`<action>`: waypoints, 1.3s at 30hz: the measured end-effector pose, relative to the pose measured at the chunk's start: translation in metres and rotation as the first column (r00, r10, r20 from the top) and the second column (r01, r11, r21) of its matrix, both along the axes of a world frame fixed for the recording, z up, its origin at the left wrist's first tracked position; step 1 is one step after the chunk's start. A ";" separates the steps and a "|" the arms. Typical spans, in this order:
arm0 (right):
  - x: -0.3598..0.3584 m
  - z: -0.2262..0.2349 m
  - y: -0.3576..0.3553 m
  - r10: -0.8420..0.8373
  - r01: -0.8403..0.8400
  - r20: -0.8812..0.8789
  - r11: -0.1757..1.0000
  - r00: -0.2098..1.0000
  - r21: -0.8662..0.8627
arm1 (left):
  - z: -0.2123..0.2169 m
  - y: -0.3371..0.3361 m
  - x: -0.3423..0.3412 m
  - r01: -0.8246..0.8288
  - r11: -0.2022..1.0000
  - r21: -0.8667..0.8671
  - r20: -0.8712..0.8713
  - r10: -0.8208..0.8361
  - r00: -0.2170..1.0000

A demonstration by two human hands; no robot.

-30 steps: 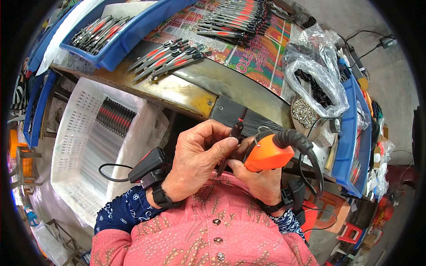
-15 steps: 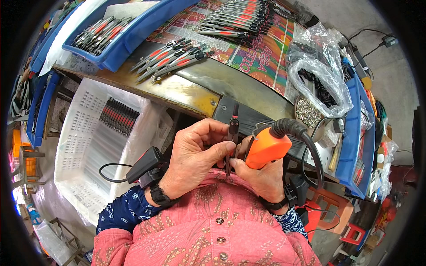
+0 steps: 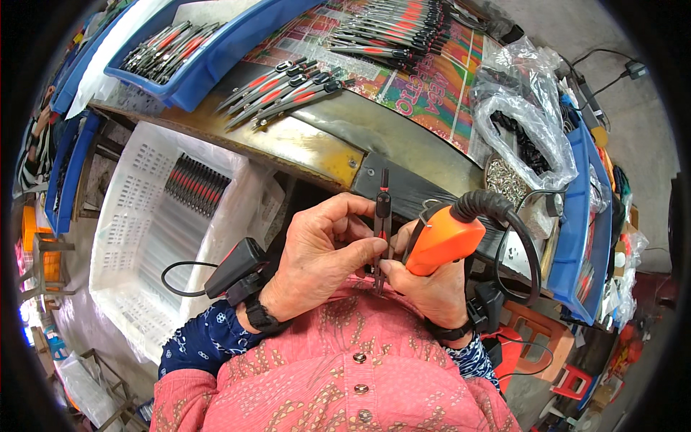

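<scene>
**Two hands, one thin tool, one orange driver**

Head view: The left hand point(image 3: 324, 263) is closed around a thin red and black tool point(image 3: 382, 216). The fingers pinch it low down, and it stands almost straight up, close to the person's chest, just in front of the near edge of the bench point(image 3: 317, 147). The right hand point(image 3: 425, 288) is wrapped tight around an orange power driver point(image 3: 443, 241) with a thick black cord point(image 3: 518, 230). The two hands touch.

The thin tool looks light, stiff and hard, likely metal, so it should not bend. It may be a bit slippery. The middle, where the fingers sit, seems the best place to hold it.

More tools like it lie in a row on the bench point(image 3: 288, 90). A white crate point(image 3: 137, 237) stands below the bench's left edge.
</scene>
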State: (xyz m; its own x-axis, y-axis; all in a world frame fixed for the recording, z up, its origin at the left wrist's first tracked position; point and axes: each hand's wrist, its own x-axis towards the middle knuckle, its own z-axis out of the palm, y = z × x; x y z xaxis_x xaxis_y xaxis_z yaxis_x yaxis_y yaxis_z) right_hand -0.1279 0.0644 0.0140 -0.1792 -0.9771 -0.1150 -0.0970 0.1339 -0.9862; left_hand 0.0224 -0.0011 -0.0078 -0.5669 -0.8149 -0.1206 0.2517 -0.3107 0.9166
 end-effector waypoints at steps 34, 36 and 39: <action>-0.002 -0.005 0.000 0.094 -0.094 -0.005 0.995 0.996 0.012 | -0.013 -0.005 0.006 0.055 0.969 0.239 -0.139 -0.022 0.990; -0.002 -0.006 0.000 0.086 -0.086 -0.013 0.996 0.996 0.020 | -0.014 -0.005 0.006 0.061 0.965 0.255 -0.148 -0.024 0.989; -0.002 -0.007 0.001 0.085 -0.085 -0.009 0.996 0.996 0.026 | -0.015 -0.006 0.006 0.065 0.956 0.284 -0.158 -0.021 0.987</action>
